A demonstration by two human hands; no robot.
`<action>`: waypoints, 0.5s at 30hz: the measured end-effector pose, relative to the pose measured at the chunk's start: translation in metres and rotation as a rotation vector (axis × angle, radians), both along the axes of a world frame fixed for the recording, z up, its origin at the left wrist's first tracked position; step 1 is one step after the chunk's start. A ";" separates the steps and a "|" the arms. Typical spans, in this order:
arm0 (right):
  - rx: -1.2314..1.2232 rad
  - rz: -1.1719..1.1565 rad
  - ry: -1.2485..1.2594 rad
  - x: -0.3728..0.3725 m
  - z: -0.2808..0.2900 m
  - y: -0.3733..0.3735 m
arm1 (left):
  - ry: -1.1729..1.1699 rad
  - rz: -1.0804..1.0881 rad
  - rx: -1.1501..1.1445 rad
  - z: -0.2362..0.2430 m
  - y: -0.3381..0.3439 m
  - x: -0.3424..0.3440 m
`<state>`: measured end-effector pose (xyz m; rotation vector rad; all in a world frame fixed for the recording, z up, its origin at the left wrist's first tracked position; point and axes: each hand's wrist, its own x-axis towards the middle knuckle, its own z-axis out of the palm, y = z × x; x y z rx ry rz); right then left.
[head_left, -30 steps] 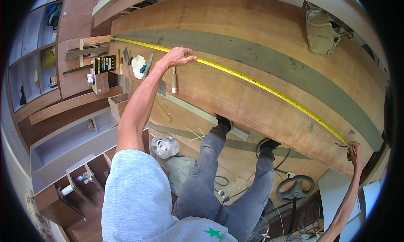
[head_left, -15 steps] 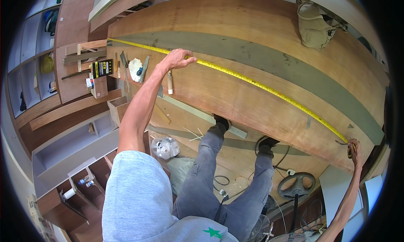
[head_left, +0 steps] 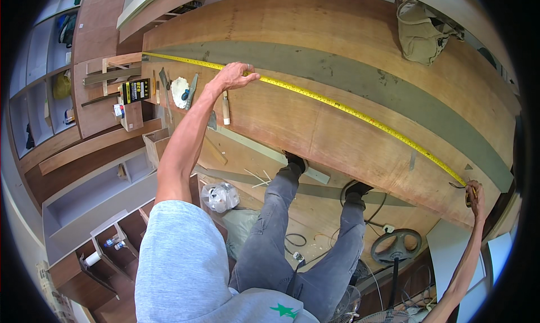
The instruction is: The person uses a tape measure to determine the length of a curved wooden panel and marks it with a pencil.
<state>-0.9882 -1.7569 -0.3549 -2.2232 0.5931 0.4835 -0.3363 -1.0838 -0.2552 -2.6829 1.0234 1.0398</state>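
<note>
A yellow tape measure blade (head_left: pixel 336 104) lies stretched along the long wooden board, from its far left end to the right. My right hand (head_left: pixel 476 198) is wrapped round the tape measure's case (head_left: pixel 469 197) near the board's right end. Partway along the blade, my left hand (head_left: pixel 236 76) is closed over it, its fingers bent and partly hidden. Along the wooden board (head_left: pixel 292 120) runs a dark grey-green band (head_left: pixel 315 66). A chisel-like tool with a light wooden handle (head_left: pixel 226 109) lies close to my left wrist.
Left of my forearm are a white lump of putty (head_left: pixel 179 91), scrapers and a black-and-yellow box (head_left: pixel 136 91). A beige canvas bag (head_left: pixel 419 33) sits on the far right. Below the board are a clear plastic bag (head_left: pixel 220 197), cables and a fan base (head_left: pixel 396 246).
Both hands stay nearly in place on the tape measure. My left hand has shifted slightly left and my right hand slightly up, while the blade still stretches along the board.
</note>
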 end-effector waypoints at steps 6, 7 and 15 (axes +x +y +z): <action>-0.011 -0.042 0.073 -0.001 0.011 0.002 | 0.001 0.015 0.004 -0.003 -0.006 -0.005; -0.031 -0.024 0.075 0.001 0.012 0.002 | -0.002 0.018 -0.020 -0.006 -0.004 -0.006; -0.060 -0.026 0.084 0.020 0.011 -0.014 | -0.020 0.062 -0.007 -0.023 -0.011 0.000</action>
